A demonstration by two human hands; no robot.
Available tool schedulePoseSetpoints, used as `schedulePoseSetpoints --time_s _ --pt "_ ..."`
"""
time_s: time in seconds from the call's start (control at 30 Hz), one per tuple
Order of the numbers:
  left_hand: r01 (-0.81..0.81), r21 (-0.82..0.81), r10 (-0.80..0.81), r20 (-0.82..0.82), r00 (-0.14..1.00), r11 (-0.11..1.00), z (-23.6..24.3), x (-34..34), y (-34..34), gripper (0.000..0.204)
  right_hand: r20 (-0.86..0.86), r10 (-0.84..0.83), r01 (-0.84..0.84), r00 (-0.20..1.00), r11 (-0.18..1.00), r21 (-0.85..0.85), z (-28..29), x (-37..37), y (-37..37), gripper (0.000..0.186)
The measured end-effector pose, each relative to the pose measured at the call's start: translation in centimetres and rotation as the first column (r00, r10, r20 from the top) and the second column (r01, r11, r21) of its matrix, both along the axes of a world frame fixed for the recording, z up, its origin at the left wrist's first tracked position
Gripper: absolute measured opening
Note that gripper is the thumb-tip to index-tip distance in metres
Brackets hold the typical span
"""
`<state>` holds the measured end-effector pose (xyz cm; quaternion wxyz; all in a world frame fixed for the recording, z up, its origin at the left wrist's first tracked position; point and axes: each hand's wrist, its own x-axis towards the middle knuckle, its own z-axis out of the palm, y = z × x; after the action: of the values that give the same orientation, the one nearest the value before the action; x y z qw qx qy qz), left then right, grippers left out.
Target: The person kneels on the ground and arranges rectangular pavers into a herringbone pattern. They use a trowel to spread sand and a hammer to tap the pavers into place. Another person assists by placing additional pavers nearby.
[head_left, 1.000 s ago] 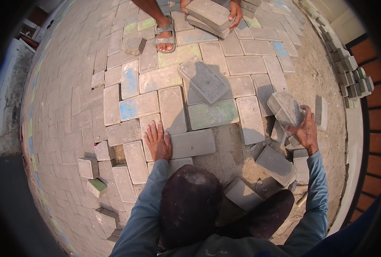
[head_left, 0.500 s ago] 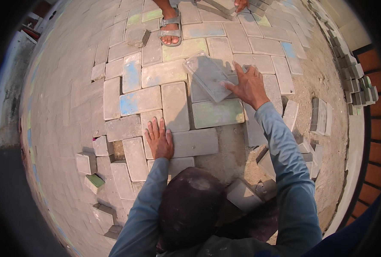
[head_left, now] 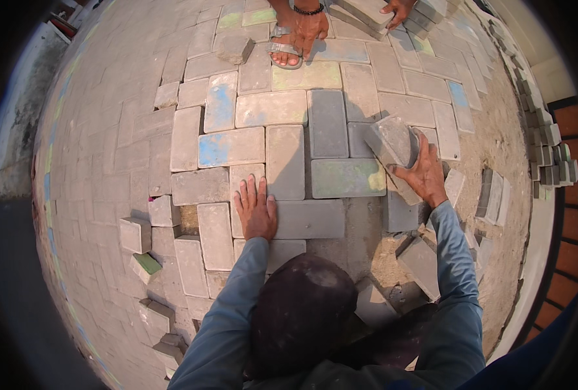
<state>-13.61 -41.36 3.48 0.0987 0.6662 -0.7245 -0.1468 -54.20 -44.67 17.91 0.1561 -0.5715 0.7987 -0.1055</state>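
My left hand (head_left: pixel 257 211) lies flat with its fingers spread on the laid paving bricks, partly over a grey paving brick (head_left: pixel 315 219). My right hand (head_left: pixel 424 170) grips a loose, thick grey paving brick (head_left: pixel 387 144) by its right side, thumb in front and fingers behind. That brick is tilted above the laid ones, and its underside is hidden. To its left lie a green-stained paving brick (head_left: pixel 348 178) and a dark grey one (head_left: pixel 327 123), both flat in the pattern. A bare sandy gap (head_left: pixel 365 224) opens below the held brick.
A co-worker's hand (head_left: pixel 311 29) with a bracelet is beside a sandalled foot (head_left: pixel 286 53); another hand (head_left: pixel 400 9) touches bricks (head_left: pixel 367 13) at the top. Loose bricks (head_left: pixel 135 234) sit at left. Stacked bricks (head_left: pixel 549 156) line the right border near orange tiles (head_left: pixel 567 237).
My right hand has moved right with the loose brick and now grips it, uncovering the dark grey brick beneath. My left hand stays on the same bricks. A co-worker's hand has come down beside the foot.
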Motion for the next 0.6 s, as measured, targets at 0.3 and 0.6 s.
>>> schedulePoseSetpoints --time_s 0.3,0.6 --pt "0.001 -0.041 0.001 0.049 0.999 0.999 -0.5 0.2 -0.2 0.056 -0.635 -0.355 0.436 0.686 0.899 -0.031 4.0 -22.4 14.6 0.104" --pt "0.006 -0.046 -0.002 0.087 0.996 0.999 -0.9 0.7 0.1 0.057 -0.077 -0.153 0.127 0.985 0.954 -0.272 -2.3 -14.7 7.6 0.037"
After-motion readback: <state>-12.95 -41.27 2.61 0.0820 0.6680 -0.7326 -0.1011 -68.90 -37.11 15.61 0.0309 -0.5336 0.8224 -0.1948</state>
